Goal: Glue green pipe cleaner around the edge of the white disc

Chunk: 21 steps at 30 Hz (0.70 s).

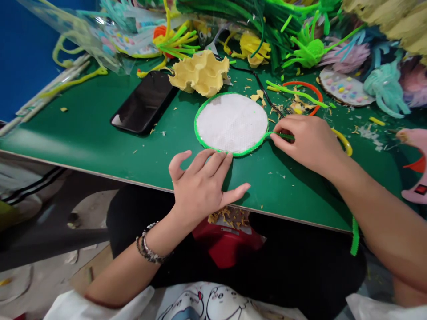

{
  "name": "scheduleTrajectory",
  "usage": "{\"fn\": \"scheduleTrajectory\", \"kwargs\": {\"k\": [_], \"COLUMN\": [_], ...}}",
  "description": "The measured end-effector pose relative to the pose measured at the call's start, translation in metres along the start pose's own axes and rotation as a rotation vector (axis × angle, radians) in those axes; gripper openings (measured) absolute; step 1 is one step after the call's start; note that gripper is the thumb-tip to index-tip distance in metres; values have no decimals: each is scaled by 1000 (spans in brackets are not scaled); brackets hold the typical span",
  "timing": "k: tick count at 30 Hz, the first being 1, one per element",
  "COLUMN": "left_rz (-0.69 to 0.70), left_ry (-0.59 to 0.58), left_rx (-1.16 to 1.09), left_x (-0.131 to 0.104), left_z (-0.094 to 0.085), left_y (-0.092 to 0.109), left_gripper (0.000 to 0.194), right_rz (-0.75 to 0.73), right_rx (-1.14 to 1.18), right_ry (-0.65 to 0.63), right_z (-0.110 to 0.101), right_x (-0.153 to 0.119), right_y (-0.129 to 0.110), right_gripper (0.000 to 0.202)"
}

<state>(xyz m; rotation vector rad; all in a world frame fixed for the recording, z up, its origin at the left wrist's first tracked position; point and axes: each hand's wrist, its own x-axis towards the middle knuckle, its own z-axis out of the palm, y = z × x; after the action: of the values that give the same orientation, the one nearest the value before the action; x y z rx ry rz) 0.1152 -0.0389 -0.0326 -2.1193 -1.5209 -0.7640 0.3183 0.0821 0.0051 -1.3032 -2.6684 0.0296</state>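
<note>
A white oval disc (233, 122) lies flat on the green table, with a bright green pipe cleaner (197, 129) running round its rim. My left hand (203, 180) has its fingers spread, and the fingertips touch the disc's near edge. At the disc's right side, my right hand (308, 142) pinches the free length of the pipe cleaner between thumb and fingers. The pipe cleaner's tail passes under my right forearm, and a green end hangs over the table's front edge.
A black phone (145, 102) lies left of the disc. Behind it sits a torn yellow egg-carton piece (200, 73). Pipe cleaners and crafted flowers crowd the back. A pink glue gun (415, 164) is at the right edge. Scraps dot the green table (66, 138).
</note>
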Motion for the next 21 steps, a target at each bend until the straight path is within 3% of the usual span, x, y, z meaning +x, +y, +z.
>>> {"fn": "scheduleTrajectory", "kwargs": {"k": [8,21], "left_rz": [-33,-40], "left_ry": [-70,-102], "left_rx": [-74,-2], "left_x": [-5,-8], "left_z": [0,0], "left_y": [1,3], "left_gripper": [54,51], "right_rz": [-33,-25], "right_rx": [11,18], "right_ry": [38,35], "right_z": [3,2], "right_x": [-1,0], "right_y": [2,2], "right_gripper": [19,18]}}
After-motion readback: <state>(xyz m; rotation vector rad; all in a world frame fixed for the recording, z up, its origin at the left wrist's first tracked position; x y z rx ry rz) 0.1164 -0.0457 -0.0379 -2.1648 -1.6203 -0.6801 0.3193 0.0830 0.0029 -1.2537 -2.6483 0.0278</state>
